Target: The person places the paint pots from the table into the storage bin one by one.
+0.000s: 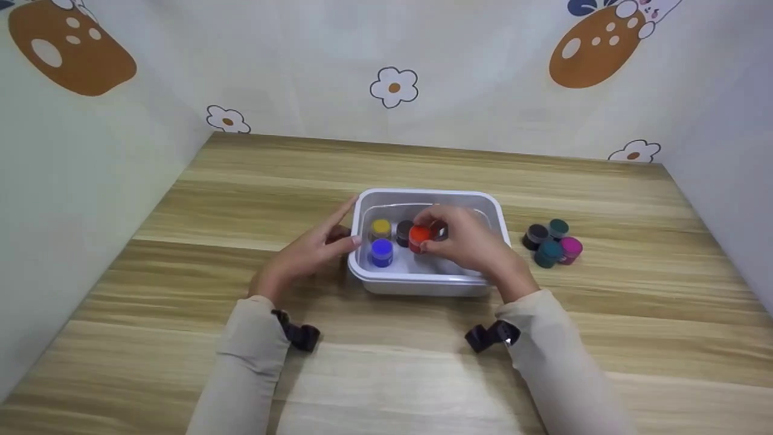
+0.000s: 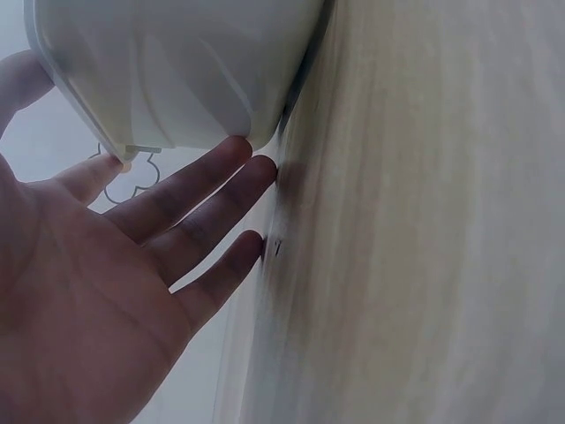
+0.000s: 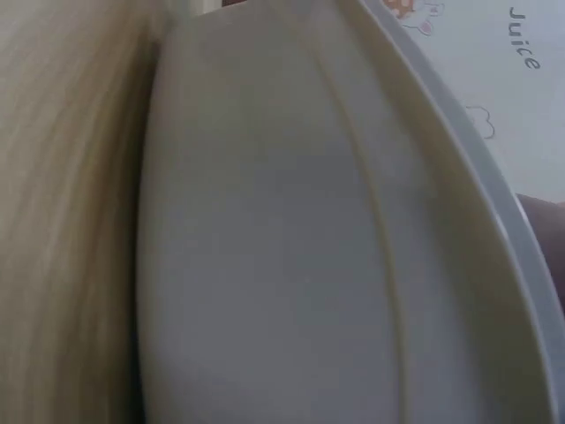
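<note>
A white plastic box [image 1: 423,278] stands on the table, and its outer wall fills much of both wrist views. Reaching over its near right side, my right hand [image 1: 468,238] pinches a small red paint jar [image 1: 419,239] between thumb and fingers, inside the box. Beside that jar sit a black paint jar [image 1: 404,233], a yellow paint jar [image 1: 381,228] and a blue paint jar [image 1: 381,252]. My left hand [image 1: 311,248] rests against the box's left rim, thumb and forefinger at the edge. In the left wrist view its other fingers [image 2: 199,208] extend straight beneath the rim.
Right of the box, several more jars stand close together: a black jar [image 1: 535,237], a magenta jar [image 1: 570,250] and dark green ones [image 1: 548,254]. The wood-grain table [image 1: 386,362] is bordered by a pale patterned wall [image 1: 314,78] at the back and walls on both sides.
</note>
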`<state>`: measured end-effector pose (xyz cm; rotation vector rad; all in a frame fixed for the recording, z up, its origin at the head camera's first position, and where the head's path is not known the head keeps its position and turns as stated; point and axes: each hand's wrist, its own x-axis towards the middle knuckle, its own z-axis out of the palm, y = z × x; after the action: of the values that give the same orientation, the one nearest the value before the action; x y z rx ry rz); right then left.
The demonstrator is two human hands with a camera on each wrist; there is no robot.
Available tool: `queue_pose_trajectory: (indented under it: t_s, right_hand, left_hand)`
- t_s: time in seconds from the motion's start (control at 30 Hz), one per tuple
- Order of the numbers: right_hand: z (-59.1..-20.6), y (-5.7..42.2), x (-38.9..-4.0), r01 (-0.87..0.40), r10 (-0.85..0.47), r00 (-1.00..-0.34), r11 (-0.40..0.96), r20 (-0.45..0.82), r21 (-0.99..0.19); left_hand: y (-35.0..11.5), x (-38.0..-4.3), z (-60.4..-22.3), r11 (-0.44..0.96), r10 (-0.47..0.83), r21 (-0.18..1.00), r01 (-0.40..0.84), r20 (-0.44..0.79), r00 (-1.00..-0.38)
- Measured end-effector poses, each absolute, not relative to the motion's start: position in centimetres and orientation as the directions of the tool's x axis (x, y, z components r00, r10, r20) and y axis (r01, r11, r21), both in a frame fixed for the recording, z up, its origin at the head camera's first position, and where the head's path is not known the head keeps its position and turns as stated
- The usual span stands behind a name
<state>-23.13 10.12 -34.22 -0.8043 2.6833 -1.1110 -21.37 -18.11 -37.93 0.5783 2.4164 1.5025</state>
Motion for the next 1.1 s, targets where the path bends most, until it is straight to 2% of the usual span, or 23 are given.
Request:
queue_pose_trajectory:
  t_s: [0.2, 0.4, 0.83, 1.1]
  right_hand:
    - [-34.8, 9.0, -23.2, -0.425, -0.542, -0.839, 0.611, 0.038, -0.667]
    - [-34.9, 8.1, -23.2, -0.436, -0.539, -0.843, 0.672, 0.009, -0.599]
    - [-34.8, 7.0, -23.1, -0.490, -0.550, -0.834, 0.706, 0.040, -0.511]
    - [-35.2, 6.9, -23.1, -0.534, -0.566, -0.821, 0.717, 0.074, -0.448]
  left_hand:
    - [-18.1, -21.4, -38.0, 0.395, 0.450, 0.896, 0.203, 0.004, -0.893]
    - [-18.1, -21.5, -38.0, 0.413, 0.446, 0.889, 0.198, -0.008, -0.895]
    - [-18.1, -21.4, -37.7, 0.446, 0.424, 0.878, 0.176, -0.034, -0.905]
    - [-18.0, -21.5, -37.9, 0.391, 0.457, 0.894, 0.217, 0.016, -0.889]
